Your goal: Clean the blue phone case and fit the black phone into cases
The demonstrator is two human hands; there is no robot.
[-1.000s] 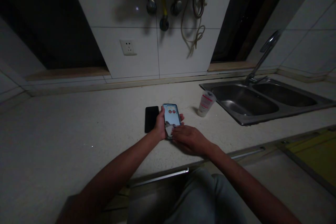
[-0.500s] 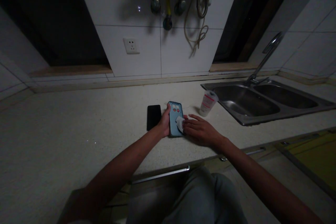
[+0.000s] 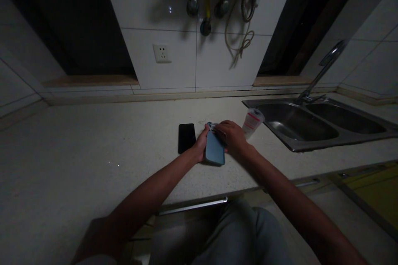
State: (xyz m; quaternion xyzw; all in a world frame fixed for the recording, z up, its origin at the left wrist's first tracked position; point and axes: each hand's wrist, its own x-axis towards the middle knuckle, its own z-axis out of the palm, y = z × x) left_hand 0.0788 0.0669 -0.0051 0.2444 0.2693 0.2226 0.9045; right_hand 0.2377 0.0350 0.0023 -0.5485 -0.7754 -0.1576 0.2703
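Observation:
My left hand (image 3: 201, 147) is wrapped round the left edge of a light-blue phone case (image 3: 215, 149), which it holds up over the counter. My right hand (image 3: 230, 132) presses a crumpled white tissue (image 3: 212, 126) against the upper end of the case, by the camera cutouts. Most of the tissue and the cutouts are covered by the fingers. A black phone (image 3: 186, 138) lies flat on the counter just left of my left hand. Behind my right hand stands a clear plastic cup (image 3: 252, 122) with red print, its lower part partly hidden.
The pale counter (image 3: 93, 145) runs along the tiled wall. A steel double sink (image 3: 292, 145) with a tall faucet (image 3: 323, 66) is set in at the right. Hoses and valves (image 3: 205, 27) and a socket (image 3: 162, 54) are on the wall. A drawer handle (image 3: 192, 207) lies below the counter's front edge.
My right hand has moved the tissue up the case, from its lower right part to the camera end. My left hand keeps its hold. The whole view has shifted slightly.

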